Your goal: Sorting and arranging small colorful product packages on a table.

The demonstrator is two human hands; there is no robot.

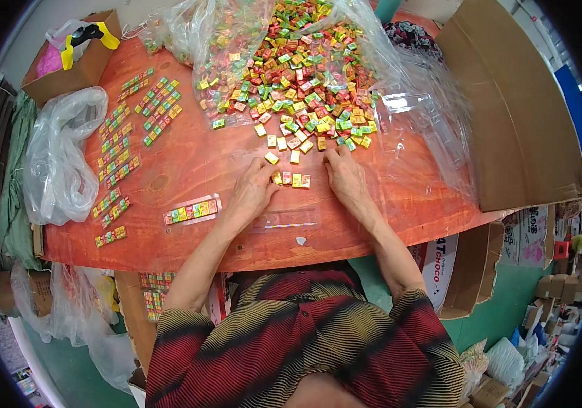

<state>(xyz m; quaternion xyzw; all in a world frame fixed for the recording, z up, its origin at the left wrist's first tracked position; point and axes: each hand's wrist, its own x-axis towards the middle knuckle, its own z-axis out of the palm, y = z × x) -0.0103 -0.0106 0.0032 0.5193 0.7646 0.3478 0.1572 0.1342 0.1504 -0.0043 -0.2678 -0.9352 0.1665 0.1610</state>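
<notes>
your left hand point(251, 192) and right hand point(345, 178) rest spread, fingertips lining up small square wrapped candies point(291, 179) mid-counter. next, probably slide them into the clear plastic sleeve point(284, 221) near the front edge.

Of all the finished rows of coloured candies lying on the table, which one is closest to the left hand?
The clear-wrapped row of small coloured candies just left of the left hand. It lies alone by the wrist; the other rows sit farther out toward the table's left edge.

Workroom setting: a reddish wooden desk point(189, 163) over a green floor point(501, 299), with a large cardboard sheet point(515, 109) at right and stacked cartons point(542, 319) beyond, evenly lit.
</notes>
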